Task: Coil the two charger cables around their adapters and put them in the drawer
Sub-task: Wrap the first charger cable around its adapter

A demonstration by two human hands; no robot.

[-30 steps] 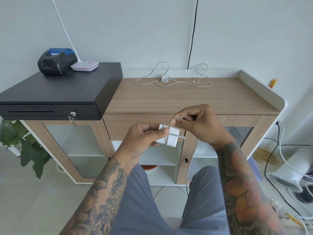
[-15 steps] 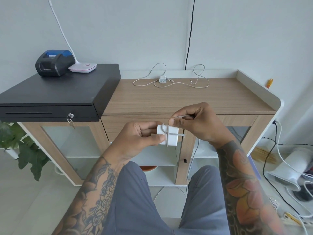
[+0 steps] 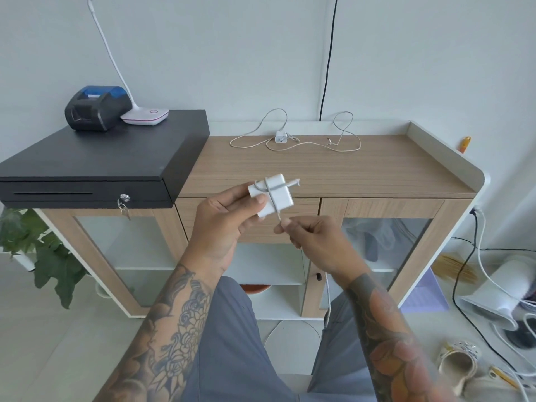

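Presently, the left hand grips the white adapter above the worktop's near edge; right hand fingers pinch its cable, whose lower run disappears behind the wrist. Second charger lies uncoiled at far edge.

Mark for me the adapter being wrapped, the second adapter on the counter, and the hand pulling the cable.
held adapter [image 3: 275, 200]: head view, on its white front face, beside the cable wrap.
second adapter [image 3: 280, 138]: head view, middle of the small white body on the counter.
right hand [image 3: 316, 240]: head view, back of the hand, pinching the cable.
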